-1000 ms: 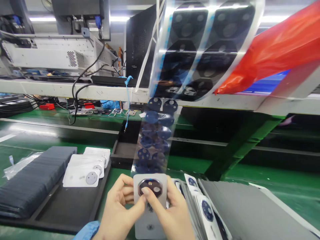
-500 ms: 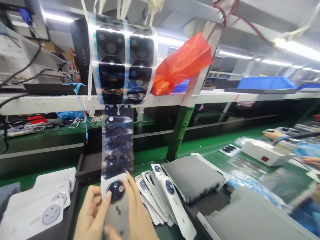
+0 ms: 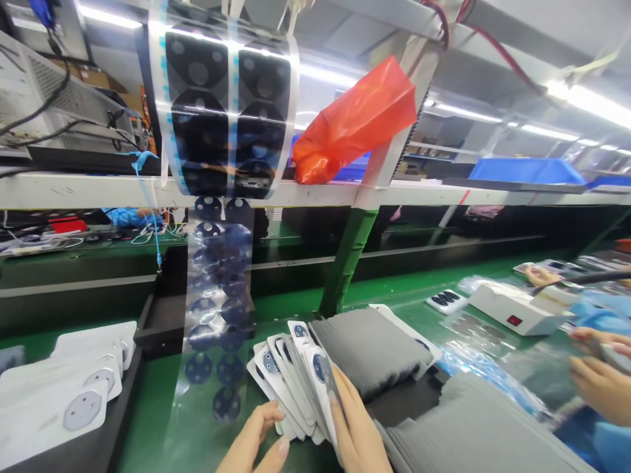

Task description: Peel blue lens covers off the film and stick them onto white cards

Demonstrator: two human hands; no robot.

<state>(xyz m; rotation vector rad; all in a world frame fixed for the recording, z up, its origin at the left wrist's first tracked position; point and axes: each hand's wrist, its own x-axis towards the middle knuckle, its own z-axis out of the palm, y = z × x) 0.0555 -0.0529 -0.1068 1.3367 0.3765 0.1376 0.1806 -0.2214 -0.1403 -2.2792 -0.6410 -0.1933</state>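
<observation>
A row of phone back covers (image 3: 282,368), white-edged with dark round camera areas, leans in a fanned stack on the green bench. My right hand (image 3: 357,420) is at the stack's right end, its fingers along a phone back cover (image 3: 323,387) that stands tilted against the others. My left hand (image 3: 259,437) is just left of the stack's near end, thumb and fingers apart, holding nothing. Left of the stack hangs a clear strip (image 3: 217,315) with two columns of dark round stickers. It comes down from a large roll (image 3: 229,98) above.
A grey stack of flat sheets (image 3: 369,348) lies beyond my right hand, and another grey stack (image 3: 483,427) sits nearer. White covers (image 3: 39,407) lie in a black tray at left. A green-wrapped post (image 3: 348,263) rises behind. A co-worker's hands (image 3: 601,374) are at far right.
The back cover that both hands held before the strip has moved right to the stack in my right hand. My left hand has let go. The strip's lower end now shows.
</observation>
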